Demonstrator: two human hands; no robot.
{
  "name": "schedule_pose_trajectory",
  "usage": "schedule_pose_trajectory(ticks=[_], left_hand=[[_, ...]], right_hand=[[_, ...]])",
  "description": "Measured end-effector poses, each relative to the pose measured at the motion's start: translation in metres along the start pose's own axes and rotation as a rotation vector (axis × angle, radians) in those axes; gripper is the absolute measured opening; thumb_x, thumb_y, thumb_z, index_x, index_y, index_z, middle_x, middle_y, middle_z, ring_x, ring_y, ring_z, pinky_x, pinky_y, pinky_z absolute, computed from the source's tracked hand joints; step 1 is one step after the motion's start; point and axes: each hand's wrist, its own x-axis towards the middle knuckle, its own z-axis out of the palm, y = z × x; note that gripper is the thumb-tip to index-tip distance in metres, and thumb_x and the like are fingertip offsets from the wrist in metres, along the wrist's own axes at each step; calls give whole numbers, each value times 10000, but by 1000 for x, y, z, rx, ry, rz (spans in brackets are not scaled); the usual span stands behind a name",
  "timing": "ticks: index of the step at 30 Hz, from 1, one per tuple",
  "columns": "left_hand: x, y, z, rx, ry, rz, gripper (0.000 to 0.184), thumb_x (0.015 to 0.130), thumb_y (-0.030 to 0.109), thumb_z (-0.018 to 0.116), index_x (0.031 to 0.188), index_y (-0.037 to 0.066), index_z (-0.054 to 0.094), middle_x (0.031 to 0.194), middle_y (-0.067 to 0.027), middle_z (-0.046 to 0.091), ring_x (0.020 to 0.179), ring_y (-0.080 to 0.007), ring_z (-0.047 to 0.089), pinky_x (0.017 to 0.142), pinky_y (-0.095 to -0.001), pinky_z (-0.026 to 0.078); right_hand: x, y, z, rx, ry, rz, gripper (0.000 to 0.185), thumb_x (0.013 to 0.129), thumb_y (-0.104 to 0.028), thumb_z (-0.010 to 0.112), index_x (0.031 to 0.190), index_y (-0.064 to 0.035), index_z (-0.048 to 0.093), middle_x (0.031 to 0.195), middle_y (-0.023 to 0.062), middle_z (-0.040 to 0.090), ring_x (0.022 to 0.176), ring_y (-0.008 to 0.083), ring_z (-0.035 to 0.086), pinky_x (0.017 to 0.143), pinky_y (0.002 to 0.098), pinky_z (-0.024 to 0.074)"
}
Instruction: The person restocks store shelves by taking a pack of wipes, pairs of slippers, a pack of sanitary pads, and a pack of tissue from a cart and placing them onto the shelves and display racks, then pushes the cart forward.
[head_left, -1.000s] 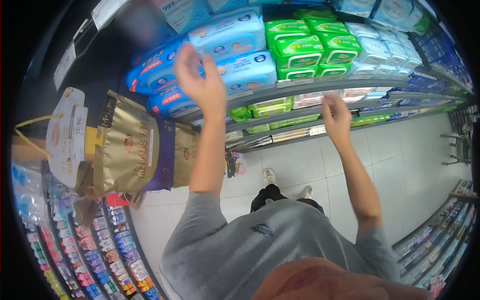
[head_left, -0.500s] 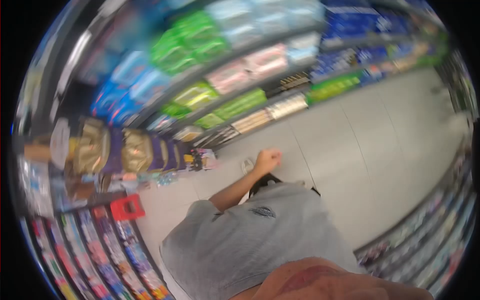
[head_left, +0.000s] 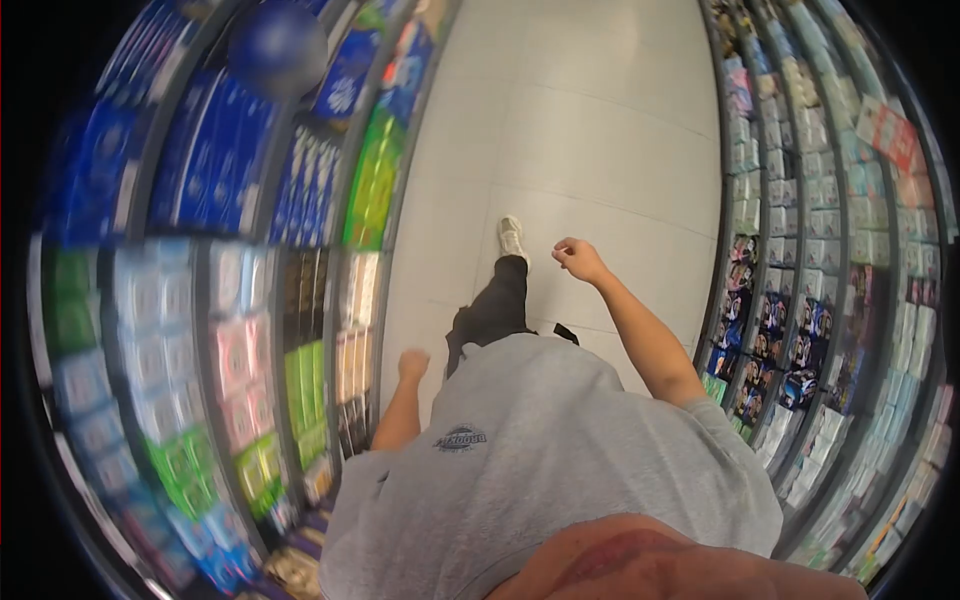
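My right hand (head_left: 580, 260) swings forward over the pale floor, at the end of a bent arm. Its fingers are loosely curled and I see nothing in them. My left hand (head_left: 412, 366) hangs low beside the left shelves, smeared by motion, so its fingers do not show clearly. Neither hand touches the goods. Between the hands, a leg in black trousers (head_left: 495, 305) reaches forward, ending in a light shoe (head_left: 511, 237). A grey T-shirt (head_left: 560, 430) with a dark chest print covers my torso.
Shelves on the left hold blue packs (head_left: 215, 150), green packs (head_left: 375, 180) and pink packs (head_left: 243, 380). Shelves on the right carry rows of small packs (head_left: 775, 310). A red and white sign (head_left: 890, 135) juts out there. The tiled floor (head_left: 580, 120) runs ahead between them.
My view has turned to the right, and the aisle now runs straight ahead. My right hand has come into view. My left hand has swung back toward the left shelves, and a shoe shows ahead.
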Motion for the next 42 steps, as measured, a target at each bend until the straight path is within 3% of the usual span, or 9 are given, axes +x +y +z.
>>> schedule_pose_trajectory(ticks=[4,10,13,20,27,30,32,36,42], left_hand=[[68,-5,-28,326,-229,272,245,789,260,553,782,50,679,813,-133,667,677,-297,639,665,-414,497],[292,111,-106,-110,-381,232,137,681,192,613,773,121,687,707,-103,660,661,-228,654,615,-391,519],[353,294,-208,-116,61,229,325,759,272,519,816,-10,668,837,-229,647,799,-397,624,741,-463,492],[393,675,-344,-519,2,611,277,780,208,607,965,9,661,825,-131,682,756,-190,656,703,-323,506],[468,790,-349,-5,3,600,302,750,297,606,909,53,684,922,-214,652,899,-360,623,803,-425,490],[534,789,-375,36,-88,440,258,733,255,616,832,29,691,832,-171,654,768,-277,626,708,-391,500],[569,783,-388,-198,9,318,220,732,218,606,774,12,673,757,-151,661,627,-234,631,592,-366,513],[563,818,-418,-721,-2,24,187,752,178,576,711,8,643,706,-128,649,532,-199,600,448,-315,456],[635,822,-407,-517,-285,-286,212,807,203,583,872,5,625,746,-109,653,562,-198,604,432,-313,447]], right_hand=[[45,77,-80,-51,146,150,234,796,-215,606,850,10,641,686,111,640,588,160,614,571,305,495],[16,164,-209,-30,185,824,229,771,-227,596,677,-19,610,591,119,623,464,201,590,426,327,473],[13,154,-235,401,461,873,212,779,-204,593,897,-27,600,742,143,656,549,235,625,489,381,498],[65,198,-211,779,404,1186,277,793,-230,604,1000,-46,601,704,141,630,599,240,631,488,379,505],[235,275,-335,-78,-199,780,371,723,-336,608,1021,-122,664,898,139,664,832,284,644,701,391,510],[358,256,-459,-706,-52,319,297,731,-342,595,867,-100,700,815,139,685,738,274,671,684,392,526],[462,242,-557,18,87,657,291,767,-306,586,722,-24,644,553,107,624,420,208,578,454,361,490],[626,155,-727,192,467,501,174,822,-182,573,806,-15,616,626,90,614,497,168,591,412,290,442],[809,70,-839,330,503,245,178,848,-197,576,885,-28,621,755,78,645,609,142,620,486,262,452]])
